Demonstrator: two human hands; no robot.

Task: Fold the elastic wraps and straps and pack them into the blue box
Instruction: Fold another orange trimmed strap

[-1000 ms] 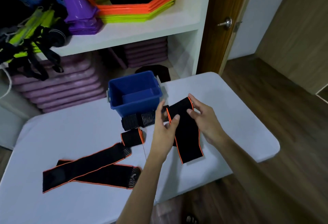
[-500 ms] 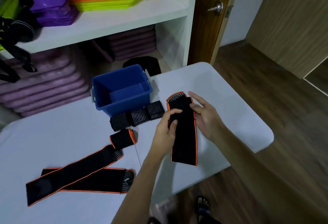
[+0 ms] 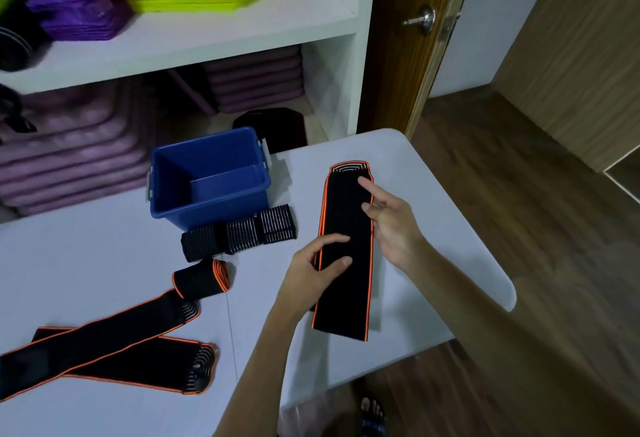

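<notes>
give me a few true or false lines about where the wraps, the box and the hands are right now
1. The blue box holds no wraps. True.
2. The striped black rolls lie inside the box. False: they sit on the table in front of it.
3. Both hands rest on one orange-edged wrap laid flat. True: left hand, right hand.
4. The two long wraps at the table's left are rolled up. False: they lie unrolled, crossing each other.
5. The small orange-edged roll is in the right hand. False: it lies on the table, untouched.
</notes>
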